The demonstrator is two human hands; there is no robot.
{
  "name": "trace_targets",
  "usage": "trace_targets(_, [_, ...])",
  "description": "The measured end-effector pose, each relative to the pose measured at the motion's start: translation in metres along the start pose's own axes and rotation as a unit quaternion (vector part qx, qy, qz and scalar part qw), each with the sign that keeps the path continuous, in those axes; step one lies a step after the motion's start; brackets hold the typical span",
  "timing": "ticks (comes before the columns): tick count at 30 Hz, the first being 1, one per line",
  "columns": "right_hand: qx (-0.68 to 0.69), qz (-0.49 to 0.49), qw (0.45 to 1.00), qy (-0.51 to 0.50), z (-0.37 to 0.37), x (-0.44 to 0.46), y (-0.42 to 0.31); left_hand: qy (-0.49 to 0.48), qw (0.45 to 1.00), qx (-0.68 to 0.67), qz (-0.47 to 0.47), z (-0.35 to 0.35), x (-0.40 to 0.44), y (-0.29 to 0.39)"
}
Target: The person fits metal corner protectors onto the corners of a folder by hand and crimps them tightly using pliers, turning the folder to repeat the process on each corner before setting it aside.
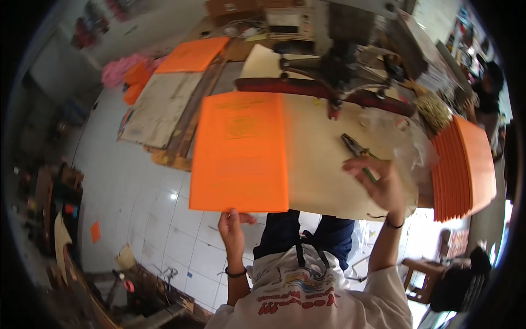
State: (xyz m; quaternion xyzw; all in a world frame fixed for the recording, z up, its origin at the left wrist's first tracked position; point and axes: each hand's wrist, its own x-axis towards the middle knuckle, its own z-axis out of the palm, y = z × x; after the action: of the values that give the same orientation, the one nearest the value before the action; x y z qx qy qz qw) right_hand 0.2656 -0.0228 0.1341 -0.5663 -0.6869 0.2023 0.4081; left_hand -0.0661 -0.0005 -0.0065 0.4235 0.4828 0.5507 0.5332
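My left hand (233, 230) pinches the near edge of an orange printed cover (241, 181), thumb on top and fingers partly below it. The cover lies flat at the left of a cream-coloured work board (323, 181) and juts out past it. My right hand (382, 186) hovers over the right part of the board, slightly blurred, fingers stretched out and nothing seen in them. Just beyond its fingers lies a pair of pliers (355, 145), its green handle partly hidden by the hand. Faint print shows on the cover, too blurred to read.
A dark machine (334, 68) with a red bar (372, 100) stands over the board's far side. At the right sits a stack of orange covers (463, 167) beside clear plastic (408, 137). Another orange sheet (192, 54) rests on a worn board (161, 104). A person (486, 93) is at far right.
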Motion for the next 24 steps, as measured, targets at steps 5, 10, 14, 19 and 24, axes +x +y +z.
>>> trace_targets(5, [-0.128, 0.138, 0.943, 0.274, -0.081, -0.043, 0.046, -0.066, 0.933, 0.344, 0.085, -0.023, -0.007, 0.020])
trace_targets(10, [-0.119, 0.132, 0.880, 0.440, -0.120, -0.096, 0.043, -0.114, 0.828, 0.389, 0.387, 0.004, 0.005, 0.064])
trace_targets(14, [-0.148, 0.213, 0.927, 0.272, -0.141, -0.133, 0.067, -0.194, 0.752, 0.519, 0.358, 0.020, 0.037, 0.081])
trace_targets(19, [-0.263, 0.290, 0.912, 0.124, -0.112, -0.107, 0.113, -0.243, 0.705, 0.578, 0.332, 0.026, 0.064, 0.077])
trace_targets(24, [-0.439, 0.040, 0.875, 0.201, -0.084, -0.059, 0.135, -0.260, 0.705, 0.563, 0.344, 0.014, 0.079, 0.074])
